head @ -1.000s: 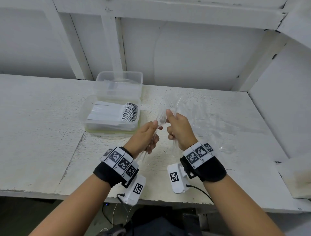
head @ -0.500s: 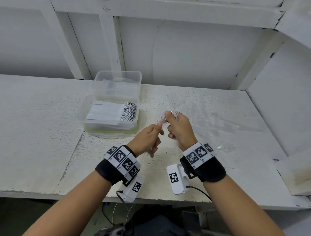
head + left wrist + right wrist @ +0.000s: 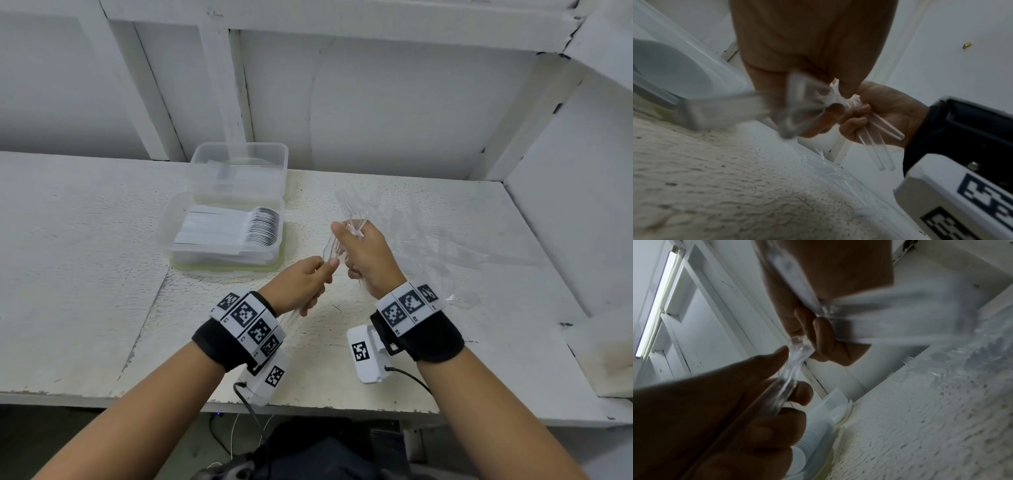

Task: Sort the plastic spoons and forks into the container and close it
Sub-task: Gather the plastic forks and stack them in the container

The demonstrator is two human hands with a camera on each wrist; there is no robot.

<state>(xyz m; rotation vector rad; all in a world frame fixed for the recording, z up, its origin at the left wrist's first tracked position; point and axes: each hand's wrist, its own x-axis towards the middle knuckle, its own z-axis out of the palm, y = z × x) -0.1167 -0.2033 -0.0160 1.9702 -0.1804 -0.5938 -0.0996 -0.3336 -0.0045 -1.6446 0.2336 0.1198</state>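
Right hand (image 3: 368,258) squeezes bunch of clear forks (image 3: 347,212), fingers curled round handles. Fork tips poke up above fist, handle ends stick out below. Left hand (image 3: 301,284) pinches one clear piece (image 3: 330,248) between thumb and fingers; fork or spoon, cannot tell. Its long handle runs back under left palm. Both hands close together, above white table (image 3: 85,257). Open container (image 3: 226,236) sits on table, left of hands, white spoons (image 3: 260,228) stacked inside. More clear pieces (image 3: 445,246) lie on table, right of hands.
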